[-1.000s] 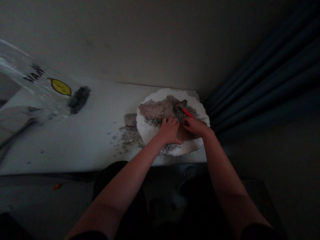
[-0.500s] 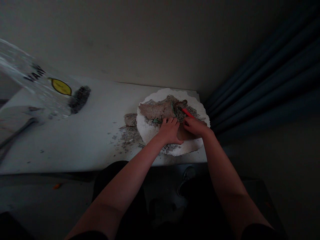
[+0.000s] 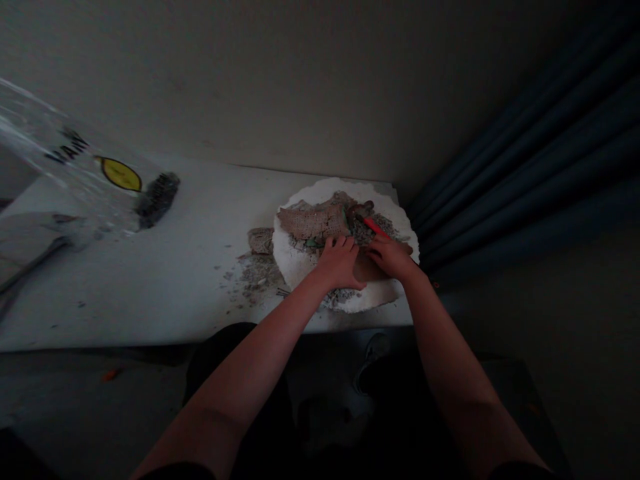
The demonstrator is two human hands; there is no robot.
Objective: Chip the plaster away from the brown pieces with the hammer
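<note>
A round white slab [image 3: 295, 267] with a ragged rim lies near the table's right end. On it rests a cracked, brown, textured piece [image 3: 313, 221] with green showing at its edges, among grey crumbs. My left hand [image 3: 339, 263] spans the left end of a smooth brown piece [image 3: 369, 270], its thumb towards me and its fingers at the far side. Over the same piece's right part, my right hand [image 3: 393, 257] has curled fingers; whatever lies between them is hidden. A red-handled tool [image 3: 376, 228] lies just beyond the right hand.
Another brown textured chunk [image 3: 261, 241] and scattered crumbs [image 3: 257, 277] lie left of the slab on the white table [image 3: 165, 287]. A clear plastic bag [image 3: 90, 173] with a yellow print stands at the left. Dark curtains [image 3: 525, 147] hang at the right.
My right hand has shifted slightly, its fingers now lower and more forward over the smooth brown piece. My left hand keeps its place.
</note>
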